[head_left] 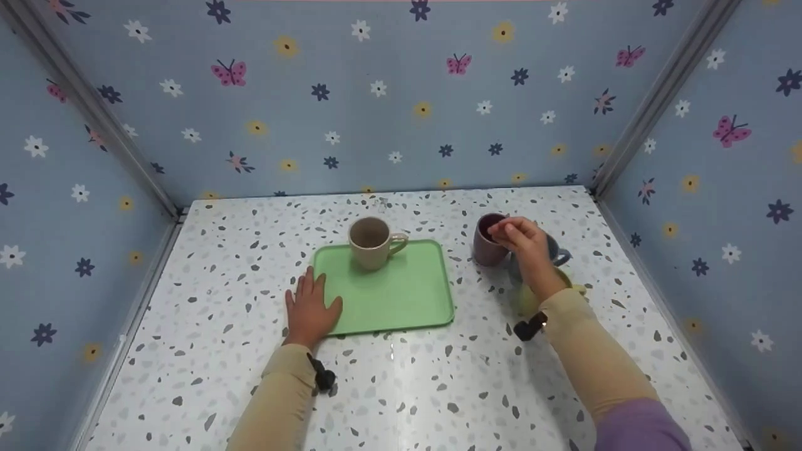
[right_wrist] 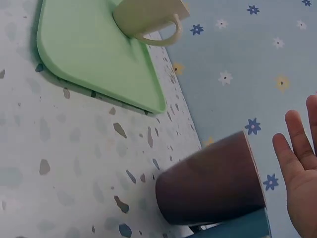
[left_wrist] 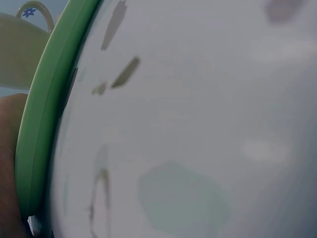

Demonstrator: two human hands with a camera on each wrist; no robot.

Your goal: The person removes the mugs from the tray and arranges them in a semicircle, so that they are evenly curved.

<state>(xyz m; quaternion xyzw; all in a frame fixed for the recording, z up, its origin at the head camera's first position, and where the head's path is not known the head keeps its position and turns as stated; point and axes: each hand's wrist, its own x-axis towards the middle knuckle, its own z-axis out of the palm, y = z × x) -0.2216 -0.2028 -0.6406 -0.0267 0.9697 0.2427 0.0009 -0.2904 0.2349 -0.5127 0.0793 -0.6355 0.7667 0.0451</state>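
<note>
My left hand [head_left: 310, 313] rests flat on the left side of a green tray [head_left: 413, 300], fingers straight and spread. A beige mug [head_left: 368, 249] stands upright on the tray's back part, its handle to the right. Above a dark purple cup [head_left: 490, 247] hovers my right hand [head_left: 529, 247], its fingertips over the rim. In the right wrist view its fingers [right_wrist: 299, 139] are extended and apart from the cup [right_wrist: 210, 183]. Under the right hand and wrist, partly hidden, stand a blue mug [head_left: 554, 247] and a yellow mug [head_left: 528, 302].
The speckled white table [head_left: 401, 388] surrounds the tray. Patterned blue panels [head_left: 401, 94] enclose its back and both sides, with metal posts [head_left: 664, 94] at the corners. The purple, blue and yellow mugs stand close together right of the tray.
</note>
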